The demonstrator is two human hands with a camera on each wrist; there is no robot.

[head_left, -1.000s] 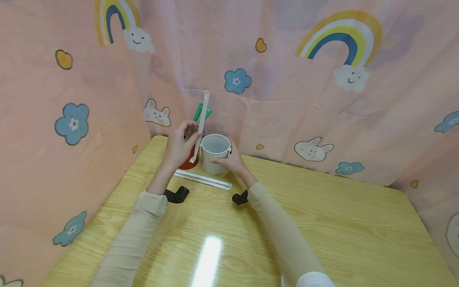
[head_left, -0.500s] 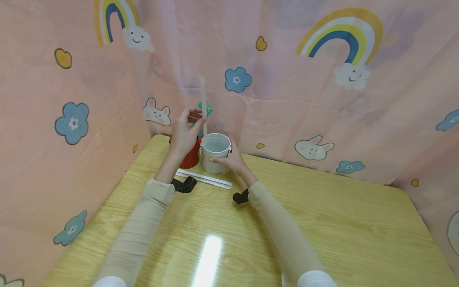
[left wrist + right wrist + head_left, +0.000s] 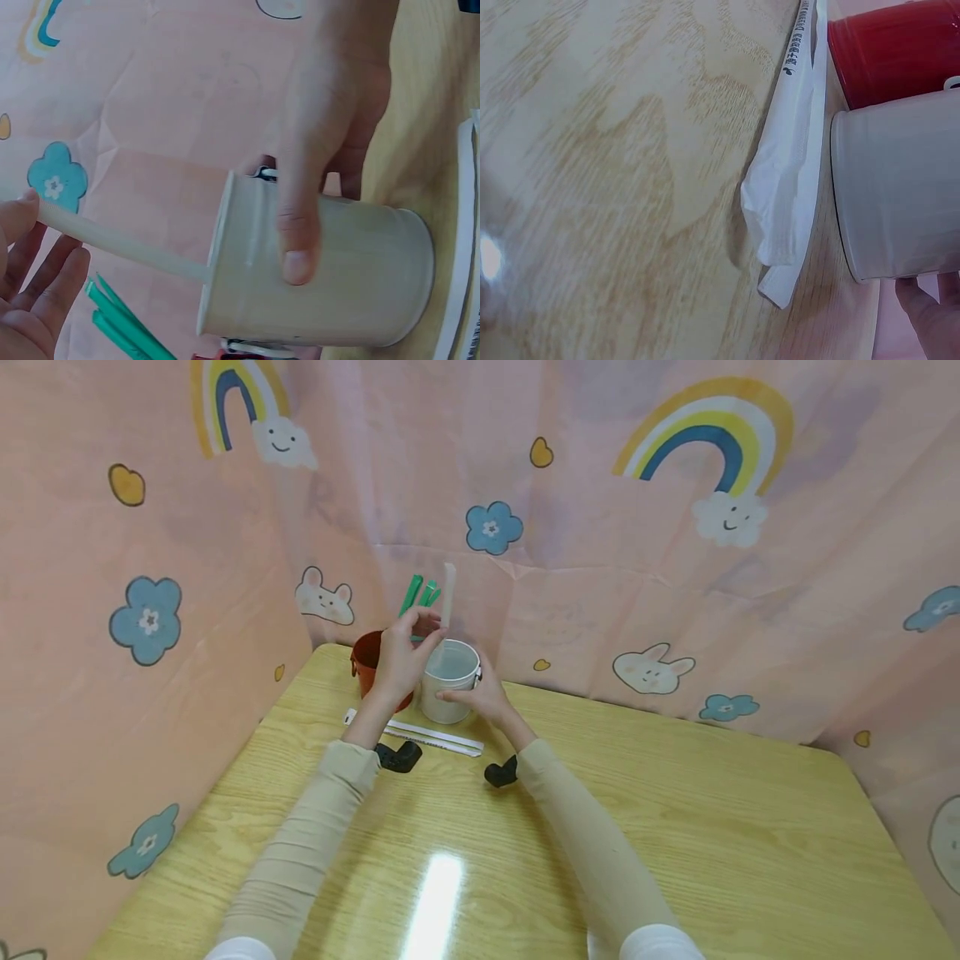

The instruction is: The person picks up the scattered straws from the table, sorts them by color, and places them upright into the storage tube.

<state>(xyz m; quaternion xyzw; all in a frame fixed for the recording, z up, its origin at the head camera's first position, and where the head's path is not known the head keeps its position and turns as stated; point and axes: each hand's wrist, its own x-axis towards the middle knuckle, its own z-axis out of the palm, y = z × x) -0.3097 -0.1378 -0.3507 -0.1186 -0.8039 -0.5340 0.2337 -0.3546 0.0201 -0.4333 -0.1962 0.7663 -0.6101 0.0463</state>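
– Where is the white wrapped straw (image 3: 447, 597)?
– Near the head view's centre, lower end inside the white bucket (image 3: 345, 262); the left hand (image 3: 403, 662) pinches it with fingers.
– And the right hand (image 3: 489, 695)?
– Its fingers grip the bucket.

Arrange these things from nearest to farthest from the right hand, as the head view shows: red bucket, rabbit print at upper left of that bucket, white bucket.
1. White bucket: touching the right hand, which holds its side.
2. Red bucket: left of the white one, partly hidden by the left hand.
3. Rabbit print: farther left, on the curtain.
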